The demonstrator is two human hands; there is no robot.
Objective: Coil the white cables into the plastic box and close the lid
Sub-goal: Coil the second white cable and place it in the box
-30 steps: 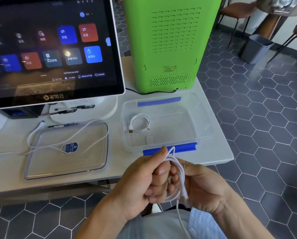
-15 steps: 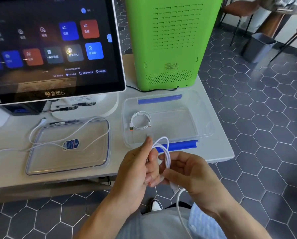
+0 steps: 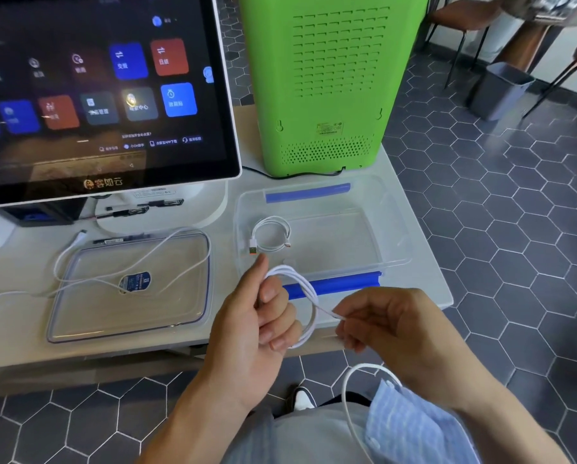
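My left hand [image 3: 260,323] holds loops of a white cable [image 3: 308,296] just in front of the table edge. My right hand [image 3: 390,326] pinches the same cable's free length, which hangs down over my lap. The clear plastic box [image 3: 394,242] with blue clips stands open on the table, just beyond my hands. One coiled white cable [image 3: 269,236] lies in its left part. The clear lid [image 3: 129,316] rests flat to the left, with a loose white cable [image 3: 166,259] draped across it.
A large touchscreen [image 3: 96,92] on a white stand fills the back left. A green machine [image 3: 327,85] stands behind the box. The table ends just right of the box, above a hexagon-tiled floor. A grey bin [image 3: 498,90] and chair legs are at the far right.
Both hands have risen toward the table edge. My right hand has pulled away from the left, drawing the cable's free length out to the right, and the loop has widened.
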